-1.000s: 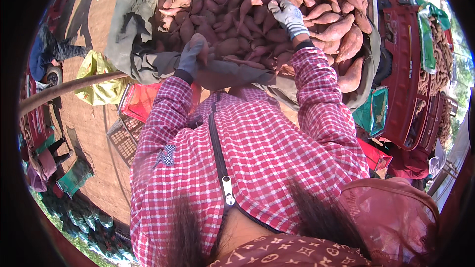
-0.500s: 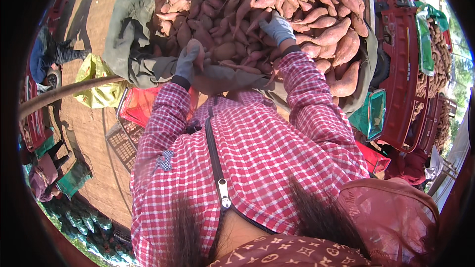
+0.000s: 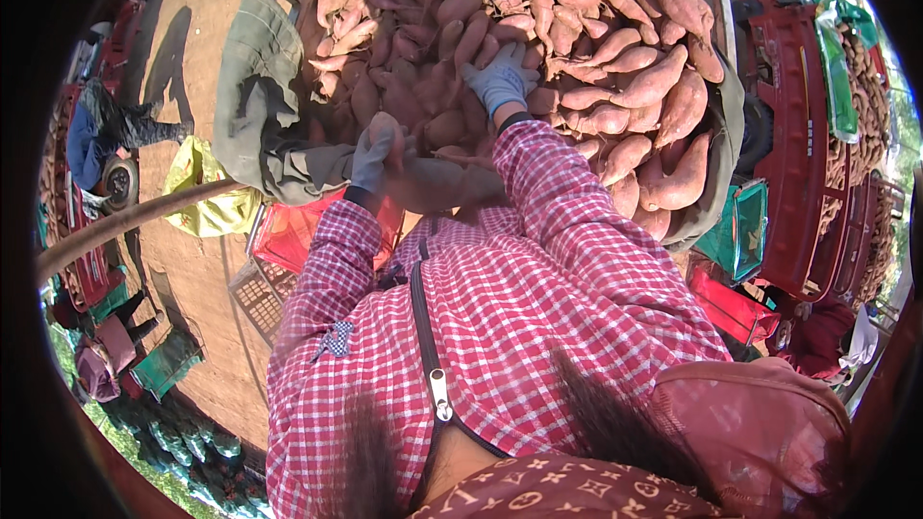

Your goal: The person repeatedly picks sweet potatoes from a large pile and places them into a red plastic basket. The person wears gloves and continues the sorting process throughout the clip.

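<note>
A deep heap of reddish sweet potatoes (image 3: 615, 67) lies before me in a dark green cloth-lined bed. At its near edge, my left hand (image 3: 369, 160), in a grey glove, is closed around a single sweet potato (image 3: 386, 132) held upright. My right hand (image 3: 502, 82), in a blue-grey glove, rests on the shaded middle of the heap with thumb and fingers apart. Sweet potatoes lie under and around its fingertips, which are partly lost among them.
The green cloth (image 3: 252, 77) folds over the bed's side. A wooden pole (image 3: 135, 223) crosses at left near a yellow sack (image 3: 207, 194). Below are a red crate (image 3: 298, 231) and a brown crate (image 3: 258, 300). Red trucks (image 3: 784, 135) stand right; a person (image 3: 87, 139) bends at left.
My right hand has moved left and slightly nearer across the heap, its fingers spreading. My left hand keeps its sweet potato, nearly in place. The whole view has shifted slightly.
</note>
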`<action>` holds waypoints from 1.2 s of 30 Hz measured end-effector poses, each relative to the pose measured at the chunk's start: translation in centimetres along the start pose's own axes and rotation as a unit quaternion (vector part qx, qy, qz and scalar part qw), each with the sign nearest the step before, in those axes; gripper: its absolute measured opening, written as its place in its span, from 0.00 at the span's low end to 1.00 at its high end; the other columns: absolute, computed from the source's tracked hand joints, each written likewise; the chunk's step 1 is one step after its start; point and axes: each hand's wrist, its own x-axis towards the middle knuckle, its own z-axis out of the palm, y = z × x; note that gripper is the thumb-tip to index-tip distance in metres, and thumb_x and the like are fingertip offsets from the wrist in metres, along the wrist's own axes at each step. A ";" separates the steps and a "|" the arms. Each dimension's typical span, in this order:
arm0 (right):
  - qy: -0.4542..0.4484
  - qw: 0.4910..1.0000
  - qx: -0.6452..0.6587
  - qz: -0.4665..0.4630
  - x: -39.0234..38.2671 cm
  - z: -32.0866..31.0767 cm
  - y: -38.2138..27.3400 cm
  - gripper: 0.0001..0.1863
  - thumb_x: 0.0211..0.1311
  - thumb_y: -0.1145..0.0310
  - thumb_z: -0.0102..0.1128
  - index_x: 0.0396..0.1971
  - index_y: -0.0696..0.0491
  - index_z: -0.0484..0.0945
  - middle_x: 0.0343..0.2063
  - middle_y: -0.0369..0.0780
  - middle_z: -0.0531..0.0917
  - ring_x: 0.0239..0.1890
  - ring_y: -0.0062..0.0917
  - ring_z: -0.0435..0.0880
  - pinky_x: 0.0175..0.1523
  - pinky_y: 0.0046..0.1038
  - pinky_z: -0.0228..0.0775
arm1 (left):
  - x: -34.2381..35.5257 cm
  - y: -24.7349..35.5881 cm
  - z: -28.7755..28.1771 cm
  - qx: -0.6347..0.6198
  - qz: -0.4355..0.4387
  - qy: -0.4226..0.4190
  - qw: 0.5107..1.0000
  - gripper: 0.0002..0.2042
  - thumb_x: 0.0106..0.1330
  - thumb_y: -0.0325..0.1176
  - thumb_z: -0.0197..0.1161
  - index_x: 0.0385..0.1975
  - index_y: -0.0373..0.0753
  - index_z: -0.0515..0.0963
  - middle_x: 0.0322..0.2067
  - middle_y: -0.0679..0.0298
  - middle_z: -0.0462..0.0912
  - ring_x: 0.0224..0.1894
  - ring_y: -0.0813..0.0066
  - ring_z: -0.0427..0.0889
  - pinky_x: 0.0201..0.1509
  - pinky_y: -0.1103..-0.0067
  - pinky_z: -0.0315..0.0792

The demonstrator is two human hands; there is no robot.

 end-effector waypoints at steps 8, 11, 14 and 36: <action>-0.093 0.996 0.010 -0.005 2.0 -1.5 0.3 0.68 0.46 0.35 0.75 0.81 0.47 0.47 0.80 0.44 0.52 0.79 0.48 0.59 0.74 0.53 0.63 | -0.4 0.4 1.2 -0.017 -0.010 0.030 0.999 0.31 0.67 0.41 0.75 0.65 0.39 0.68 0.56 0.52 0.80 0.51 0.54 0.87 0.50 0.62 0.87; -0.113 0.993 0.022 -0.028 2.5 -1.3 1.1 0.67 0.47 0.35 0.75 0.81 0.46 0.46 0.79 0.42 0.58 0.76 0.54 0.63 0.74 0.52 0.65 | -0.5 0.3 0.8 -0.027 -0.002 0.012 1.000 0.31 0.68 0.41 0.75 0.66 0.40 0.67 0.57 0.52 0.80 0.52 0.54 0.87 0.51 0.62 0.88; -0.092 0.996 0.015 0.007 2.8 -0.8 0.5 0.68 0.45 0.36 0.77 0.80 0.53 0.49 0.76 0.46 0.64 0.77 0.41 0.65 0.76 0.48 0.62 | -0.5 0.0 0.7 -0.029 -0.002 0.024 0.999 0.31 0.68 0.40 0.75 0.67 0.41 0.67 0.57 0.52 0.80 0.52 0.54 0.87 0.51 0.62 0.88; -0.144 0.911 0.381 -0.059 6.4 4.8 3.2 0.52 0.55 0.46 0.80 0.73 0.57 0.67 0.66 0.50 0.77 0.68 0.39 0.76 0.68 0.38 0.71 | -0.5 0.5 0.6 -0.006 -0.022 0.009 1.000 0.33 0.69 0.42 0.74 0.69 0.41 0.65 0.59 0.52 0.78 0.53 0.54 0.86 0.51 0.63 0.88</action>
